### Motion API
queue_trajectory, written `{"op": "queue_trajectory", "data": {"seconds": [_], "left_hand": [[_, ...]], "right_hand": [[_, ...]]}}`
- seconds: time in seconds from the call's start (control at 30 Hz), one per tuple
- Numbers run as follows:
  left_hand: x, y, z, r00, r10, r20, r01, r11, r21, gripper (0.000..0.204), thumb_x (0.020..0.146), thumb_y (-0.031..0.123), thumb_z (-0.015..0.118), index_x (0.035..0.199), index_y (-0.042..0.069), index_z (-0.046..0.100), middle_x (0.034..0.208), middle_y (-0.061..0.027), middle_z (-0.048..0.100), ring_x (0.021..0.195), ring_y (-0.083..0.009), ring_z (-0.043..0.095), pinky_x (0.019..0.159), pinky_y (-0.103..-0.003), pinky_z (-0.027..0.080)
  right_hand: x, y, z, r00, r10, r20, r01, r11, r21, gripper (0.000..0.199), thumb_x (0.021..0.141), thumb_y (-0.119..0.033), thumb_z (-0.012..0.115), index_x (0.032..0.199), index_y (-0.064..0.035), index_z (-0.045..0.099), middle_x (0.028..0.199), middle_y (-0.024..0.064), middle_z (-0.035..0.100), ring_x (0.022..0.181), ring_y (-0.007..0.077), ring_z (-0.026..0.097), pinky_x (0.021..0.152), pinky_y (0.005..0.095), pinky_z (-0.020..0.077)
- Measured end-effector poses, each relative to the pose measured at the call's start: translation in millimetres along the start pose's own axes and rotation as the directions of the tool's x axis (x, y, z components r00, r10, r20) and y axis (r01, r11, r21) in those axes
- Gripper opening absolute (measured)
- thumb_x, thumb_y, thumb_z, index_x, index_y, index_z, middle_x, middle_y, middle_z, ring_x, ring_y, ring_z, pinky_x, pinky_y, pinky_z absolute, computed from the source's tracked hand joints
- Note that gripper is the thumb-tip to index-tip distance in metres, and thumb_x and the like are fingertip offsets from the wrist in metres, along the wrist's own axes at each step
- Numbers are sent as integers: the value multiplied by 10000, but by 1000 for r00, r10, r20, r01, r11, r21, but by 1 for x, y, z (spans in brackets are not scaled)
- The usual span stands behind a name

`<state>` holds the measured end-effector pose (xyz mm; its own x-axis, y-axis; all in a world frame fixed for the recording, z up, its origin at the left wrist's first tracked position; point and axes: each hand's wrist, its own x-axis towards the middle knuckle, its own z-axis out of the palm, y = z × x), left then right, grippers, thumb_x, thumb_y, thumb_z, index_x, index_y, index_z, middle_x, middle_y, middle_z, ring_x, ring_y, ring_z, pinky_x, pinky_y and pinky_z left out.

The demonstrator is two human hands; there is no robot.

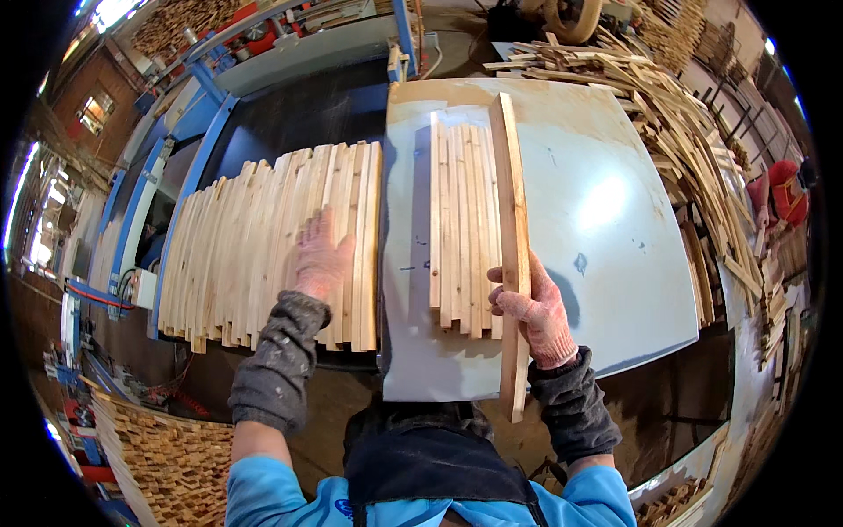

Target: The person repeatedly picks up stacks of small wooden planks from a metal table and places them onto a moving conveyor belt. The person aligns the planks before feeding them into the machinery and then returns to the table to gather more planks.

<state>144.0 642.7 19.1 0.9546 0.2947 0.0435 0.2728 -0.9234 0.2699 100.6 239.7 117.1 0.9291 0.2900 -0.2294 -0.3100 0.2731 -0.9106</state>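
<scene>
While your right hand (537, 314) clasps the single strip (511, 193) toward its near end, your left hand (323, 255) rests flat on the large row (255, 246), gripping nothing | Location: over the pale table (615, 281), right of the small row (465, 228) | Risk: off-centre hold may let the far end swing | Axis: fore-aft, far end pointing away from you

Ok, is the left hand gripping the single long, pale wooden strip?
No, the right hand grips that strip; the left hand lies open on the wide row of pale wooden strips.
</scene>
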Motion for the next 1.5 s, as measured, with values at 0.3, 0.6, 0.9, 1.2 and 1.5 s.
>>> {"op": "queue_trajectory", "data": {"seconds": [0.3, 0.6, 0.9, 1.2, 1.5], "left_hand": [[-96, -294, -69, 901, -430, -59, 386, 855, -346, 808, 970, 388, 729, 1640, 39, 442, 1727, -267, 367, 1599, -405, 360, 1315, -466, 300], [-141, -528, -165, 726, -553, -409, 596, 803, -27, 891, 889, 382, 791, 1604, -13, 437, 1651, -287, 452, 1540, -438, 410, 1265, -486, 369], [-84, -617, -254, 644, -732, -224, 765, 620, 174, 907, 988, 381, 672, 1729, 82, 244, 1808, -155, 228, 1649, -384, 244, 1314, -563, 265], [-81, -661, -247, 749, -637, -183, 663, 720, 204, 866, 909, 254, 731, 1676, 86, 363, 1731, -177, 383, 1604, -372, 338, 1282, -543, 317], [-141, -522, -205, 985, -171, 7, 109, 595, -796, 438, 1076, 264, 622, 1419, 0, 690, 1511, -164, 650, 1436, -268, 576, 1202, -382, 443]], "right_hand": [[-1, 33, 79, 991, 124, 57, -121, 991, -55, 786, 872, -85, 738, 1603, 0, 463, 1215, 119, 648, 923, 183, 671, 824, 334, 592], [-4, 108, 150, 990, 138, -40, -142, 978, -150, 694, 861, -123, 677, 1521, 21, 517, 1126, 152, 657, 848, 218, 685, 746, 349, 611], [13, 113, 180, 916, 368, -162, -401, 814, -421, 860, 981, -36, 697, 1727, -52, 268, 1052, 133, 643, 801, 231, 694, 705, 383, 646], [15, 116, 175, 904, 360, -229, -426, 734, -530, 614, 950, -39, 733, 1525, -19, 520, 990, 105, 678, 796, 219, 745, 678, 365, 658], [28, 132, 158, 942, 262, -210, -336, 711, -617, 744, 923, -48, 698, 1626, -50, 454, 978, 105, 669, 775, 224, 731, 654, 386, 646]]}}
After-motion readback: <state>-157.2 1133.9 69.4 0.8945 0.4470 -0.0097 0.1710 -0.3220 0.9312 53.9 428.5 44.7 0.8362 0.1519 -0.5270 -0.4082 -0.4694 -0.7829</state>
